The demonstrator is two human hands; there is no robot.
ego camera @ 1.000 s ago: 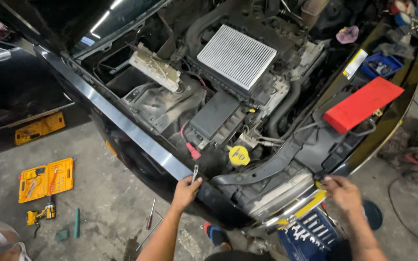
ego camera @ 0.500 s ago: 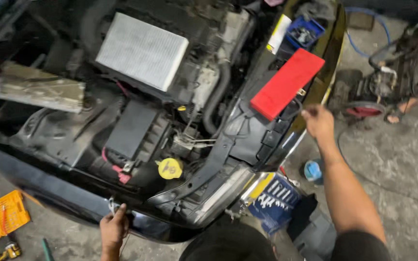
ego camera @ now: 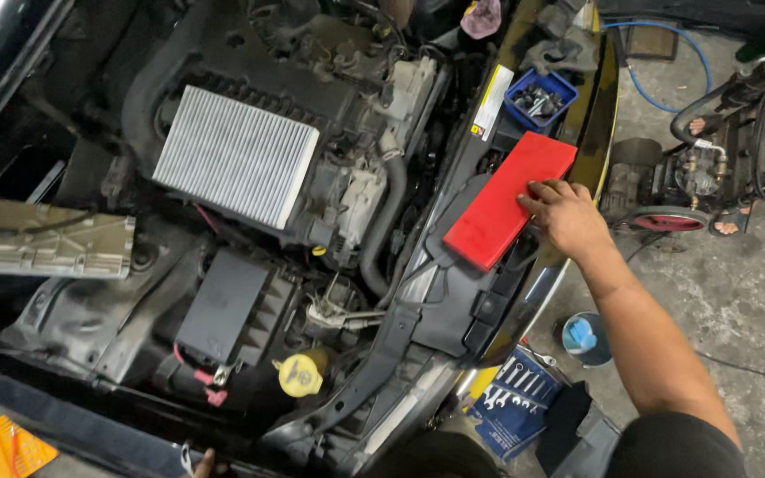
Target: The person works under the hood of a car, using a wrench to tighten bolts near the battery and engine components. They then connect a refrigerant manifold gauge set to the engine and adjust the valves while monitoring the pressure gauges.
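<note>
At the very bottom edge, only the fingertips of the left hand (ego camera: 208,462) are seen, next to a small metal tool (ego camera: 186,460) at the dark front edge of the car (ego camera: 64,425); whether that tool is actually gripped cannot be told, the hand being cut off by the frame. To the far left corner, an orange tool case (ego camera: 2,450) is glimpsed on the floor. On the right, a blue roll of wrenches (ego camera: 513,400) is laid out below the bumper, with a blue-topped can (ego camera: 584,336) just beside it. Further up, a yellow filler cap (ego camera: 301,375) is picked out in the engine bay, next to a black box (ego camera: 223,305). Now the right hand (ego camera: 567,215) is seen with fingers spread flat, laid on the lower right edge of the red rectangular box (ego camera: 508,199); nothing is clasped, only pressed or touched. That red box is resting tilted on the car's right side panel. Beyond it, a blue tray of small parts (ego camera: 540,96) is set, and across the bay a white pleated filter (ego camera: 236,155) lies on the engine.
</note>
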